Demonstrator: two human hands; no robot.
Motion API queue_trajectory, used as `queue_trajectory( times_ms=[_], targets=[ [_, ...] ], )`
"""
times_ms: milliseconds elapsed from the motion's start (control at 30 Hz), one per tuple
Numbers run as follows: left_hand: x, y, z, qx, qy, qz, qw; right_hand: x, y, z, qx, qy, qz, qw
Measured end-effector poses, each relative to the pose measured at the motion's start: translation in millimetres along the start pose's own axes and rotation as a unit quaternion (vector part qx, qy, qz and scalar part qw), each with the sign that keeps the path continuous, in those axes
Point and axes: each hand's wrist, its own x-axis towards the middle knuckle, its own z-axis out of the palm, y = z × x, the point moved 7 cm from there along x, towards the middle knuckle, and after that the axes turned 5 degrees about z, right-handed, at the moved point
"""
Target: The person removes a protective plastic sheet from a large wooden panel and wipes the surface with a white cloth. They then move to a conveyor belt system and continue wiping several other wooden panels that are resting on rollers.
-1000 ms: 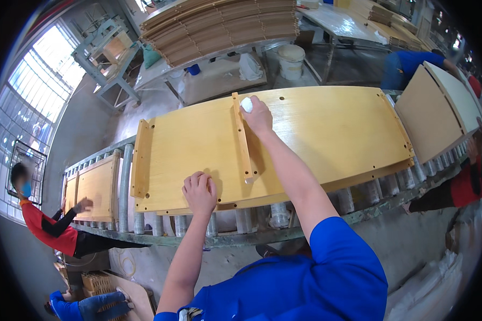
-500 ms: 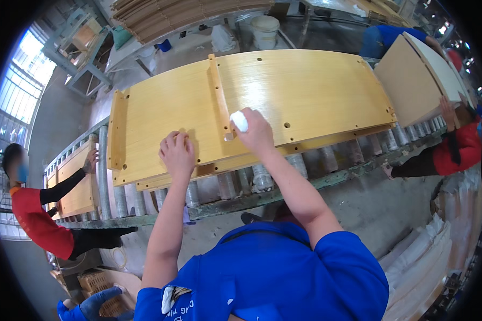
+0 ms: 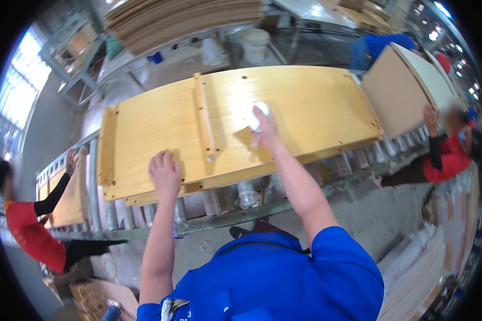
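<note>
A large light-yellow wooden panel (image 3: pixel 300 101) lies before me, with a raised crosspiece (image 3: pixel 203 115) and several dark holes. My right hand (image 3: pixel 268 130) is closed round a white wad of cloth (image 3: pixel 258 113), over the panel's right part, and a loose end of it hangs below the fingers. Resting on the near edge of the panel, left of the crosspiece, my left hand (image 3: pixel 165 172) has its fingers bent but apart, and holds nothing. Another panel, mostly hidden, shows its edge below the top one.
Rollers of a conveyor (image 3: pixel 246 192) carry the panels. At left a person in red (image 3: pixel 35 230) touches another panel (image 3: pixel 72 192). On the right, people handle a large brown-and-white board piece (image 3: pixel 396 91). Beyond stand a white bucket (image 3: pixel 254 45) and stacked brown sheets (image 3: pixel 182 24).
My right hand has moved with the cloth from beside the crosspiece's near end, rightward and farther out over the panel. My left hand stays at the near edge. The view has shifted slightly.
</note>
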Motion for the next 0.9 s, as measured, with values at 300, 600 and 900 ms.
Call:
queue_trajectory(
  times_ms=[300,600,900],
  targets=[
    [-3.2,-4.2,-8.4,0.031,0.005,-0.013,0.999,108.8,-4.7,79.1,-0.204,-0.026,-0.12,0.971],
    [1.2,2.7,-9.7,0.016,0.003,-0.037,0.999,151.9,-5.0,116.4,-0.457,0.013,-0.207,0.865],
    [3.0,4.1,-13.0,0.014,0.008,-0.039,0.999,153.9,-5.4,120.1,-0.49,0.028,-0.192,0.85]
  ],
)
